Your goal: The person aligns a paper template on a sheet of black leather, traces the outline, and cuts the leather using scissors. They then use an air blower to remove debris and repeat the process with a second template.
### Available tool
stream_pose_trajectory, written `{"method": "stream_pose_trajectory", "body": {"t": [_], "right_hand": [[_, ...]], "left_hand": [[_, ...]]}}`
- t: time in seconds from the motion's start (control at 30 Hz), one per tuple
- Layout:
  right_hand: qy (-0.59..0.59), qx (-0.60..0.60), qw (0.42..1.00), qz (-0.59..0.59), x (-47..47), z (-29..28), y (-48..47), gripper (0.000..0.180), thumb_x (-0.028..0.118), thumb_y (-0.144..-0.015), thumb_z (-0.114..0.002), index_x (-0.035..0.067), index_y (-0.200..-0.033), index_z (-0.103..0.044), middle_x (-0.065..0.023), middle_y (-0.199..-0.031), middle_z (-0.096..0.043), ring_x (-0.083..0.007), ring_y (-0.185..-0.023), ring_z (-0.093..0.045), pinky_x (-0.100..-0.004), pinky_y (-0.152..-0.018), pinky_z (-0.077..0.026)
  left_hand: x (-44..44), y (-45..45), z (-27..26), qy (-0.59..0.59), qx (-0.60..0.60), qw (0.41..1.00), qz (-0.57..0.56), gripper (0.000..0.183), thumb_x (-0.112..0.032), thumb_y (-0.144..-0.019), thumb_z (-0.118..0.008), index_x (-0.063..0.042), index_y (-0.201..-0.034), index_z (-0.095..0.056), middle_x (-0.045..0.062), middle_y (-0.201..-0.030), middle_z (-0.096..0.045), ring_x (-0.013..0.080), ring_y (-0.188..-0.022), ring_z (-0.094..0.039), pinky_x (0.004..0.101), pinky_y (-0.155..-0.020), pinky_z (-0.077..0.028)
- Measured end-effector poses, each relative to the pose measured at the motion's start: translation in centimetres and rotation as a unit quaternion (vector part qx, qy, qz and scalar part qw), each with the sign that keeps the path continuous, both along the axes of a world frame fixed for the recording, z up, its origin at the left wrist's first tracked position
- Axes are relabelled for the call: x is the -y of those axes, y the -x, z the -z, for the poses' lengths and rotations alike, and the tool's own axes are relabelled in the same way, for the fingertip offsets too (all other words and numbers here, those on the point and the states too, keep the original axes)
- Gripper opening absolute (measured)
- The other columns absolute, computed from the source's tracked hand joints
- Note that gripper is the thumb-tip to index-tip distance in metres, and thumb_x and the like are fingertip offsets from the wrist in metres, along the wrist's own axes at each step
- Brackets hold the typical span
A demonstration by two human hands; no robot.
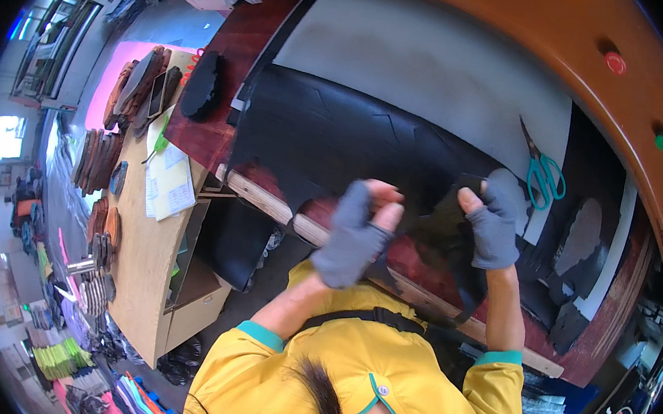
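Observation:
My left hand (363, 227), in a grey fingerless glove, is over the near edge of a black sheet (338, 131) that looks like leather; its fingers are curled and nothing plain shows in them. To its right, my right hand (490, 221), gloved alike, pinches the edge of a dark cut piece (455, 212) that hangs down towards the table's front edge. Scissors with teal handles (541, 172) lie just right of my right hand, on a pale board (427, 56). A black sole-shaped piece (202, 86) rests on the red tabletop at the left.
An orange machine beam (570, 44) with a red button (615, 62) and a green button (662, 143) arches over the far side. Cut scraps (580, 235) lie at the right. On the left, a wooden side table (147, 285) carries stacked sole pieces (97, 160) and papers (169, 178).

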State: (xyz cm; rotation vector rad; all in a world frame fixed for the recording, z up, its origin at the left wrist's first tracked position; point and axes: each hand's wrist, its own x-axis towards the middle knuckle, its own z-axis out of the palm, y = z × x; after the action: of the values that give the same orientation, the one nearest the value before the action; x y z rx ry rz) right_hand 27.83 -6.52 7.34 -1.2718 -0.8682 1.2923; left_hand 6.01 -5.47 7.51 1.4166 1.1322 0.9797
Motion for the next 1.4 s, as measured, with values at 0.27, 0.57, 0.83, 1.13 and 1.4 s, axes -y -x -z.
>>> {"method": "stream_pose_trajectory", "body": {"t": [0.27,0.57,0.83,1.13,1.4], "right_hand": [[-0.038,0.014,0.999,0.023,-3.7,-2.2,5.0,0.037,0.008,-0.081,-0.072,0.009,-0.117,-0.065,0.0096,-0.077,-0.035,-0.0033,-0.067,-0.032,-0.0201,-0.059,-0.027],[-0.07,0.046,0.996,-0.044,-16.9,0.2,25.6,0.039,0.016,-0.085,-0.073,0.01,-0.121,-0.06,0.0015,-0.092,-0.05,-0.0101,-0.083,-0.048,-0.0242,-0.074,-0.043],[-0.211,0.318,0.924,-0.004,-19.9,4.3,26.9,0.046,0.018,-0.082,-0.075,0.009,-0.124,-0.06,-0.0135,-0.107,-0.058,-0.0253,-0.098,-0.059,-0.0318,-0.084,-0.048],[-0.387,0.359,0.849,0.03,-19.8,3.9,26.4,0.034,0.012,-0.072,-0.078,0.011,-0.102,-0.061,-0.0107,-0.099,-0.06,-0.0314,-0.087,-0.06,-0.0392,-0.076,-0.049],[-0.375,0.254,0.875,-0.171,-7.9,-1.6,21.6,0.032,0.001,-0.072,-0.075,0.009,-0.098,-0.058,-0.0104,-0.095,-0.066,-0.0284,-0.081,-0.064,-0.0357,-0.066,-0.051]], "left_hand": [[-13.2,16.9,3.7,-0.126,-0.28,0.912,-0.272,0.029,-0.019,-0.093,-0.065,0.0,-0.114,-0.058,0.012,-0.11,-0.059,0.0213,-0.104,-0.058,0.0338,-0.091,-0.046],[-20.2,22.3,2.3,0.159,0.023,0.972,-0.172,0.026,-0.018,-0.095,-0.062,0.001,-0.114,-0.062,0.005,-0.102,-0.064,0.011,-0.091,-0.057,0.0243,-0.081,-0.046],[-23.6,20.5,0.8,0.22,0.221,0.95,-0.009,0.021,-0.021,-0.098,-0.059,-0.003,-0.109,-0.065,-0.001,-0.097,-0.064,0.0068,-0.086,-0.057,0.0215,-0.074,-0.047],[-23.7,20.0,1.4,0.176,0.112,0.977,-0.053,0.02,-0.022,-0.099,-0.058,-0.006,-0.087,-0.059,-0.004,-0.07,-0.054,0.0041,-0.065,-0.047,0.0209,-0.059,-0.038],[-24.0,18.9,4.6,-0.027,-0.189,0.973,-0.129,0.021,-0.023,-0.097,-0.059,-0.004,-0.088,-0.056,0.004,-0.065,-0.057,0.0125,-0.059,-0.055,0.0305,-0.054,-0.042]]}}
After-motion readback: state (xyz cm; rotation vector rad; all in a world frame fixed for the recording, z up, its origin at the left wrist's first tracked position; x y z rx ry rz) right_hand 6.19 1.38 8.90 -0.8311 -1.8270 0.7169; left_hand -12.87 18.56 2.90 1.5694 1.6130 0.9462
